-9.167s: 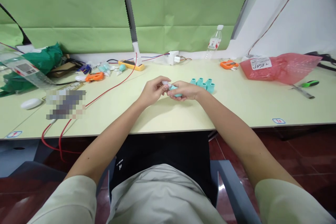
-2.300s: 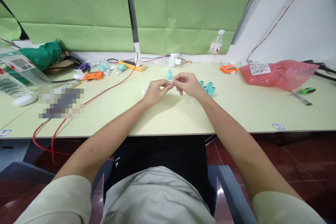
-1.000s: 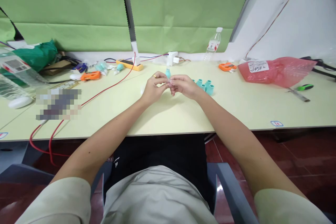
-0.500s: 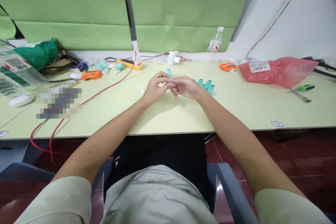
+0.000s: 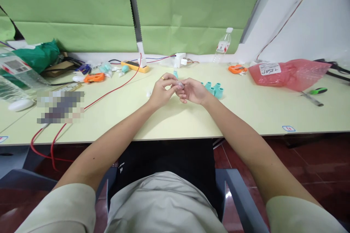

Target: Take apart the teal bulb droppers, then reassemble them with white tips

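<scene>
My left hand and my right hand meet above the table, their fingertips together. Between them is a small greyish piece, mostly covered by the fingers, so its kind is unclear. The left thumb and forefinger pinch it, and the right fingers close in from the other side. Just behind the fingers stands a small teal piece. Several teal tube-shaped pieces stand beside my right wrist. Near the left hand lies a small white piece.
A clear bottle, orange cutter and red plastic bag lie toward the back right, with a green-handled tool nearby. Leftward are a yellow multimeter, another orange tool, a red cable and a green bag.
My fingers have shifted slightly around the small piece, and more of its grey surface shows between the fingertips. Both arms stay in nearly the same place.
</scene>
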Tool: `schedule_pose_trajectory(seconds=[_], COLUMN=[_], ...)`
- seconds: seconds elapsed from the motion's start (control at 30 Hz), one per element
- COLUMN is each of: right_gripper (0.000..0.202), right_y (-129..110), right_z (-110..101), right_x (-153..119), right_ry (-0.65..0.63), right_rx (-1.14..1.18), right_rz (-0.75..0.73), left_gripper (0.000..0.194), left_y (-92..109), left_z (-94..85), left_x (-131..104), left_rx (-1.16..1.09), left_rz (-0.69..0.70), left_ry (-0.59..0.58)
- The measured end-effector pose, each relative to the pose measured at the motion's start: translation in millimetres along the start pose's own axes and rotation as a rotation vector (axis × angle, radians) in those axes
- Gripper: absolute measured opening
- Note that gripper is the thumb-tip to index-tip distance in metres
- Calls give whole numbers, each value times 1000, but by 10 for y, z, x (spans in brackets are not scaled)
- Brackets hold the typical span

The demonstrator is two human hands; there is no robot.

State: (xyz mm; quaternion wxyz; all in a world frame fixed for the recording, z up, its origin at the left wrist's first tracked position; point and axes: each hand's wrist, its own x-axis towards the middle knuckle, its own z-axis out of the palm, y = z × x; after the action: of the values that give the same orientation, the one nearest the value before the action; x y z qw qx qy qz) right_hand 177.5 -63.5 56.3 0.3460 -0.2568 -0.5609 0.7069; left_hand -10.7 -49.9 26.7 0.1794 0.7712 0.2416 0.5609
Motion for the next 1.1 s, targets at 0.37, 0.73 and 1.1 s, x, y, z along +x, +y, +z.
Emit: schedule_pose_trajectory(seconds=[0.37,0.73,1.1], right_gripper=[27,23,32], right_y=[82,94,24], right_z=[47,9,-220], right_x=[54,56,110], right_ry=[77,65,516], right_rx=[-22,11,-405], right_rz=[-48,20,-313], left_gripper=[12,14,40], left_y=[30,-8,-122], left_z=[18,21,-147], left_x=[-14,-13,77], left_rx=[36,54,-51], left_rz=[-36,-67,-192], left_ry=[29,-26,122])
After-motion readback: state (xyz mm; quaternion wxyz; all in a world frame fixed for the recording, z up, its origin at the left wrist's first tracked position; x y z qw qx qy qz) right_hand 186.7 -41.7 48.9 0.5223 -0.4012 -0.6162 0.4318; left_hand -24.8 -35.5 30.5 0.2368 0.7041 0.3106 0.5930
